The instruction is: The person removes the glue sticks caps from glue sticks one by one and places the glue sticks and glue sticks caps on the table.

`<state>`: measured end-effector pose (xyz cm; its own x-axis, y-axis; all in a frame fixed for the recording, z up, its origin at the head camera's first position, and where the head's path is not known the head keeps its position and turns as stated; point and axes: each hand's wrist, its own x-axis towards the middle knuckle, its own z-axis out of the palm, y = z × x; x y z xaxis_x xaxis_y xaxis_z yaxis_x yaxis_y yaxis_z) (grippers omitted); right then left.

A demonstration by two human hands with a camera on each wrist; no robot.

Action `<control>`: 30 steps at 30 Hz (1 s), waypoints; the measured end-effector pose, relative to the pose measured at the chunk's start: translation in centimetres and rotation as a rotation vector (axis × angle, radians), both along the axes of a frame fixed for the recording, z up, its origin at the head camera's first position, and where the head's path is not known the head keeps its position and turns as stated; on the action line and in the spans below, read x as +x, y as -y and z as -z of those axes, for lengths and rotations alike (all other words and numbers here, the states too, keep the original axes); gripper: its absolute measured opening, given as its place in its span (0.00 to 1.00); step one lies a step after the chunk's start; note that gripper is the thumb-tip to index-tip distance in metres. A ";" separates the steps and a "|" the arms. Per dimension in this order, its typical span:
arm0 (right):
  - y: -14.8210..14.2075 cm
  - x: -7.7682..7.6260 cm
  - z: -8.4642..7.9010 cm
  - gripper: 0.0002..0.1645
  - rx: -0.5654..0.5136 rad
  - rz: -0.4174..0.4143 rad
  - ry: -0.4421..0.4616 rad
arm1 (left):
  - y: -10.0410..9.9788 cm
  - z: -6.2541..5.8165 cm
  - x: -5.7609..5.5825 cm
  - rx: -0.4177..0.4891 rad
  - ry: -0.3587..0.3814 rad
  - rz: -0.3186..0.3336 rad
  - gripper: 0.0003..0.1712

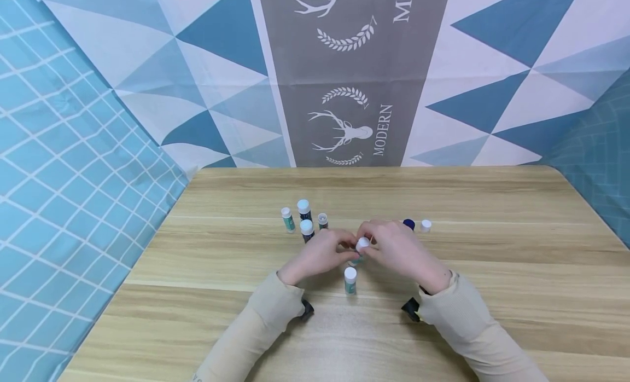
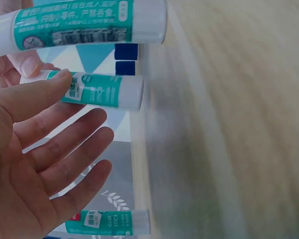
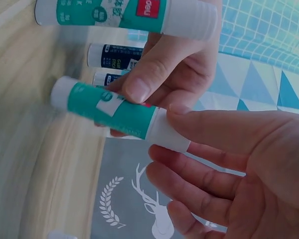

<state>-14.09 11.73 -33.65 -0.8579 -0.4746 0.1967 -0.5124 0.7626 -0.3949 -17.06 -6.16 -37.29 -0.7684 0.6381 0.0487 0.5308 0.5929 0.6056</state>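
Between both hands stands a green-labelled glue stick (image 3: pixel 109 109) with a white cap, held slightly tilted close over the table. My left hand (image 1: pixel 322 253) pinches its green body between thumb and fingers. My right hand (image 1: pixel 396 248) pinches the white cap (image 3: pixel 170 130) at its top with thumb and fingertips; the other fingers are spread loosely in the right wrist view. Just in front of the hands, a second green glue stick (image 1: pixel 350 281) with a white cap stands upright on the table.
Beyond my left hand stand several glue sticks, including a green one (image 1: pixel 287 220) and dark blue ones with white caps (image 1: pixel 304 209). Past my right hand sit a dark blue cap (image 1: pixel 408 224) and a loose white cap (image 1: pixel 425 225). A patterned cloth (image 1: pixel 344 81) hangs behind the wooden table (image 1: pixel 492 294).
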 end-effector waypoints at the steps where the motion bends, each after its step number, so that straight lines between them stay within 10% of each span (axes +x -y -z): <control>1: 0.0 0.0 0.0 0.06 -0.008 0.009 0.007 | 0.1 -0.1 0.0 0.005 -0.002 -0.006 0.08; 10: -0.6 -0.3 -0.6 0.07 -0.053 0.045 0.037 | 0.5 -2.0 0.4 0.054 -0.019 -0.073 0.07; 30: -1.3 -0.3 -1.5 0.13 -0.279 -0.011 0.106 | 1.1 -5.2 2.1 0.139 -0.344 -0.164 0.10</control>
<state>-14.40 13.05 -32.16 -0.8756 -0.4245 0.2305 -0.4649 0.6112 -0.6406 -14.97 -7.24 -32.13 -0.7834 0.4772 0.3982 0.6214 0.6116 0.4897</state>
